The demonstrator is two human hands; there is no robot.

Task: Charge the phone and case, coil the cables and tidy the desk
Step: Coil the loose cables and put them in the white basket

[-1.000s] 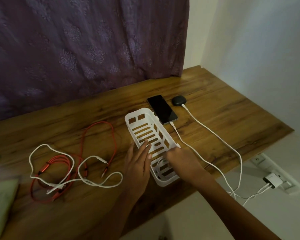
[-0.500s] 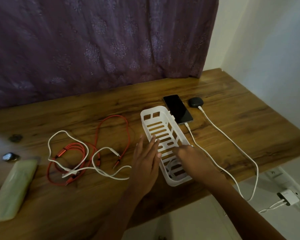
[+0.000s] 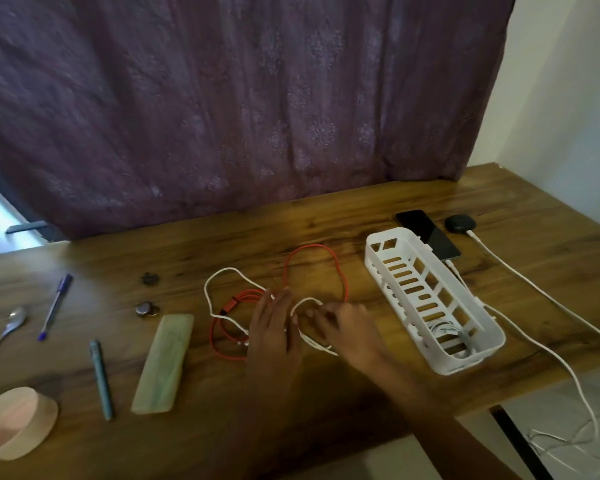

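Note:
On the wooden desk (image 3: 222, 244) a black phone (image 3: 430, 233) and a dark earbud case (image 3: 459, 223) lie at the back right, each with a white charging cable (image 3: 520, 282) plugged in and running off the desk's right edge. A white slotted basket (image 3: 374, 244) stands beside the phone with a coiled white cable (image 3: 447, 332) in its near end. In the middle a red cable (image 3: 312, 251) and a loose white cable (image 3: 222, 271) lie tangled. My left hand (image 3: 274, 327) hovers over the tangle with straight fingers. My right hand (image 3: 347, 327) reaches onto the white cable's loop; blur hides its grip.
Left of the cables lie a pale green pouch (image 3: 163, 362), two pens (image 3: 54, 306) (image 3: 101, 379), a spoon (image 3: 11, 323), two small round objects (image 3: 149, 278) (image 3: 146, 308) and a pink bowl (image 3: 14, 420). A purple curtain hangs behind the desk.
Both hands left the basket and moved left onto the tangled red and white cables. The view swung left, bringing the pens, spoon and bowl into sight.

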